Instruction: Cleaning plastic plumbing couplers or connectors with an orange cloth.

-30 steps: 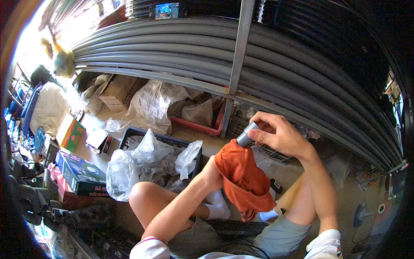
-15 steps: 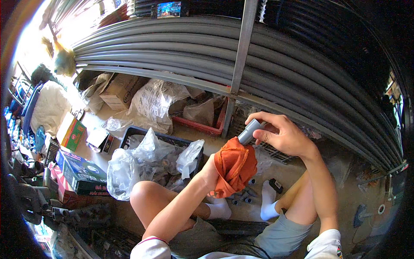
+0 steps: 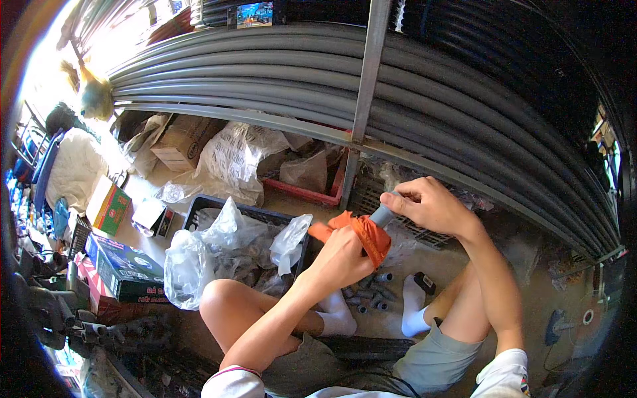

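Note:
Between my hands is a short grey plastic pipe fitting (image 3: 382, 216), tilted, with its lower end inside an orange cloth (image 3: 375, 241). My left hand (image 3: 342, 257) is closed around the cloth and the wrapped end; a loose flap of cloth sticks out to its left. My right hand (image 3: 432, 207) pinches the fitting's upper end between thumb and fingers. Below them, several similar grey fittings (image 3: 379, 293) lie on the floor between my feet. Left of my left hand stands a black crate (image 3: 192, 215) with clear plastic bags (image 3: 225, 229) and dark pieces in it.
Long grey pipes (image 3: 265, 66) lie stacked on a metal rack with an upright post (image 3: 367, 79) ahead. Under it are a red tray (image 3: 332, 198) and a cardboard box (image 3: 178, 147). Printed boxes (image 3: 126, 265) stand at the left. A small black object (image 3: 424, 284) sits by my right foot.
My left hand has turned over, its back now upward, and the cloth has bunched with a flap swung left. My right hand has moved slightly down and right, still on the fitting.

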`<state>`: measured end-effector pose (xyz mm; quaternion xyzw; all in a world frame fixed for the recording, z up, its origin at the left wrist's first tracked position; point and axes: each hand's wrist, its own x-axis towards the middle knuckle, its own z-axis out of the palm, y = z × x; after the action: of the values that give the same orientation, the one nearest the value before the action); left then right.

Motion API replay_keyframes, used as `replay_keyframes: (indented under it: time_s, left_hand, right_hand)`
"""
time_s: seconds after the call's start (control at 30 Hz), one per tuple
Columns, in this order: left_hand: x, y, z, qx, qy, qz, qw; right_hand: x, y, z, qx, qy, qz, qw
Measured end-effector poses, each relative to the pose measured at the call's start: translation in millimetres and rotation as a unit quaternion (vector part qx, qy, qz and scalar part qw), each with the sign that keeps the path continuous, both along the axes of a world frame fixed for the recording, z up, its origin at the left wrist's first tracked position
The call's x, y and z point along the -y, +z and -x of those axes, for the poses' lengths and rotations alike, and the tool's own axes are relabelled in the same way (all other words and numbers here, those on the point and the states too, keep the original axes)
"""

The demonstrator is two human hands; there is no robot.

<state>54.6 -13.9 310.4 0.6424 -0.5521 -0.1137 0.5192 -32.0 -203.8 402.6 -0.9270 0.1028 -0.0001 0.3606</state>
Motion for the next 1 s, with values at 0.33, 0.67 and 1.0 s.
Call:
replay_keyframes:
  time_s: [0.33,0.67,1.0]
  left_hand:
    - [-5.7,4.5,11.3,-0.551,-0.134,-0.002,0.824]
    - [-14.5,-22.2,-0.2,-0.842,-0.317,0.111,0.422]
    - [0.4,17.9,-1.2,-0.757,-0.02,-0.012,0.653]
  right_hand:
    - [-8.0,-0.3,-1.6,0.085,-0.031,-0.014,0.996]
    - [-19.1,10.2,0.0,0.147,0.035,-0.096,0.984]
    - [-27.4,-1.0,2.2,0.201,0.095,0.044,0.974]
